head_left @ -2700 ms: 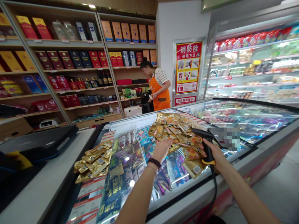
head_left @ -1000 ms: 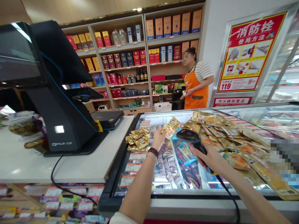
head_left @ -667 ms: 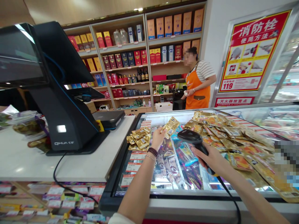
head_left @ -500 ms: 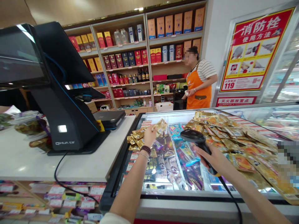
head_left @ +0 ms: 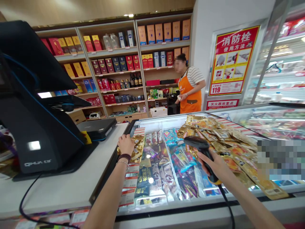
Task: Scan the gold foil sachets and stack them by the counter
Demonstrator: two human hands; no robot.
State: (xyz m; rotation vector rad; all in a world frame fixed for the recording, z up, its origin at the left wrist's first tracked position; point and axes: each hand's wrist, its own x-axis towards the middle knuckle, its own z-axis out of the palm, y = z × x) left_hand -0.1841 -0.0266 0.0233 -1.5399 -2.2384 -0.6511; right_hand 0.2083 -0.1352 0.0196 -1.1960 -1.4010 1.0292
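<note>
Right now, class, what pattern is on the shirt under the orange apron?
The shirt has dark and white horizontal stripes, clearest in the head view.

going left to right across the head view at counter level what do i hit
black POS terminal → white counter → left hand on a small pile of gold sachets → colourful packets in the glass-topped freezer → black barcode scanner in right hand → large pile of gold sachets
</note>
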